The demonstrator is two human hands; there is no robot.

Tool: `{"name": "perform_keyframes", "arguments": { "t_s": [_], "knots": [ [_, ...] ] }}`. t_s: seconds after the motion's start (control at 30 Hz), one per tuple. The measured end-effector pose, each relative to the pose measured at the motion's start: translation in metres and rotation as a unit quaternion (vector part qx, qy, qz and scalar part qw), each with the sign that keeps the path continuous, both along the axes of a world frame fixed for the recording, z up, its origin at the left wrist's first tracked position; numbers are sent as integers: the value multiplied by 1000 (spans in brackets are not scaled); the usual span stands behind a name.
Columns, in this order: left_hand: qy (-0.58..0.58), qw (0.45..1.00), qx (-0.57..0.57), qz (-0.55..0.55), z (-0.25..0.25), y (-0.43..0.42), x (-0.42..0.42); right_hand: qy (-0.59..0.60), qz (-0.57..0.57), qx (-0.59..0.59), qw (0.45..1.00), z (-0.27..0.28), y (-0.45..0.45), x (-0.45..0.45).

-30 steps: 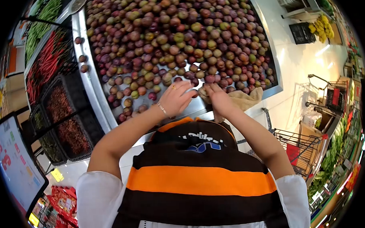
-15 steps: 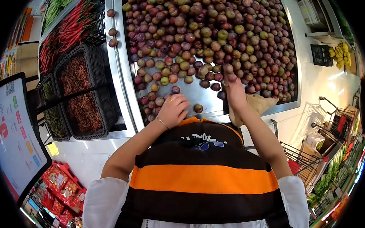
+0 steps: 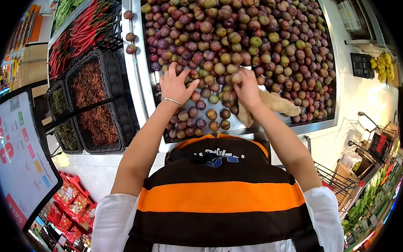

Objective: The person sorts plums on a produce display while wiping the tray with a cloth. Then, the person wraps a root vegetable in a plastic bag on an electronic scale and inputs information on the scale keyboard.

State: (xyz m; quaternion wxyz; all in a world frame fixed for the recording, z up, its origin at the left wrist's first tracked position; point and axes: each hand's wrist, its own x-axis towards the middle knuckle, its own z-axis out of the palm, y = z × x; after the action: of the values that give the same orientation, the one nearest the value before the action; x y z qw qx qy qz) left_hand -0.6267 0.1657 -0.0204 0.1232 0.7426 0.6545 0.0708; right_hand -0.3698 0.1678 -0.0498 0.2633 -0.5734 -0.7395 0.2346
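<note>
Many purple and greenish plums [image 3: 207,26] are heaped in a metal-edged display bin [image 3: 335,77]. My left hand [image 3: 175,86] lies over the near left part of the heap, fingers spread, touching plums and holding none. A bracelet and a ring show on it. To its right, my right hand [image 3: 247,89] is curled against the plums, with a plum at its fingertips; motion blurs this spot. A tan cloth [image 3: 278,104] lies beside my right wrist, over the plums and the bin's near edge. Several loose plums rest between my forearms on the metal bottom.
On the left are red chilies [image 3: 83,28], a dark basket of reddish dried goods [image 3: 94,103] and a price screen [image 3: 22,154]. Three plums sit on the bin's left rim. Shopping carts [image 3: 379,142] and bananas [image 3: 382,67] are on the right.
My left hand has moved forward onto the plums and its fingers have spread. My right hand has drawn inward and curled. More plums now lie near the bin's front edge. The view has shifted.
</note>
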Motion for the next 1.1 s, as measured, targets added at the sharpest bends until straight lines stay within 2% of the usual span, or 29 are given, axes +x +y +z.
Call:
{"name": "perform_keyframes", "arguments": {
  "t_s": [0.2, 0.27, 0.3, 0.37, 0.43, 0.47, 0.5, 0.57, 0.63, 0.7, 0.77, 0.8, 0.87, 0.9, 0.97, 1.03, 1.1],
  "knots": [
    [-22, 999, -19, -41, 5, -9, -10, -4, 65, -49, 997, 6, -14, -11],
    [-34, 998, -19, -49, 4, -11, -12, -5, 121, -86, 989, 14, -21, -11],
    [-38, 997, -19, -72, 4, -13, -12, 26, 152, -65, 986, 14, -26, -11],
    [-44, 995, -18, -89, 7, -21, -12, 11, 226, -134, 965, 22, -42, -7],
    [-40, 991, -76, -106, 13, -36, -7, -1, 257, -159, 953, 39, -47, -1],
    [-99, 984, -113, -97, 16, -46, -4, 1, 272, -189, 944, 41, -47, 9],
    [-120, 982, -98, -112, 18, -56, -3, 3, 286, -219, 933, 42, -48, 19],
    [-143, 976, -91, -138, 20, -70, -5, 37, 257, -265, 929, 64, -40, 38],
    [-174, 976, -61, -118, 17, -71, -7, -19, 195, -291, 936, 82, -30, 61],
    [-186, 980, -23, -73, 17, -59, -9, -66, 107, -175, 977, 98, -17, 80],
    [-168, 983, 35, -61, 18, -22, -6, -149, 50, -104, 982, 102, 0, 98],
    [-173, 981, 73, -53, 28, 1, 0, -150, 48, -102, 982, 103, 4, 97],
    [-155, 981, 91, -70, 12, 39, 5, -255, -3, 141, 957, 106, 9, 90],
    [-134, 982, 106, -85, 8, 48, 7, -255, -3, 143, 956, 104, 7, 82],
    [-98, 988, 88, -77, 3, 49, 14, -117, -11, -96, 988, 93, -3, 57],
    [-60, 993, 72, -70, 3, 47, 16, -174, 0, -192, 966, 87, -3, 29],
    [-50, 996, 6, -78, 6, 29, 11, -185, -23, -166, 968, 67, -2, 11]
  ]
}}
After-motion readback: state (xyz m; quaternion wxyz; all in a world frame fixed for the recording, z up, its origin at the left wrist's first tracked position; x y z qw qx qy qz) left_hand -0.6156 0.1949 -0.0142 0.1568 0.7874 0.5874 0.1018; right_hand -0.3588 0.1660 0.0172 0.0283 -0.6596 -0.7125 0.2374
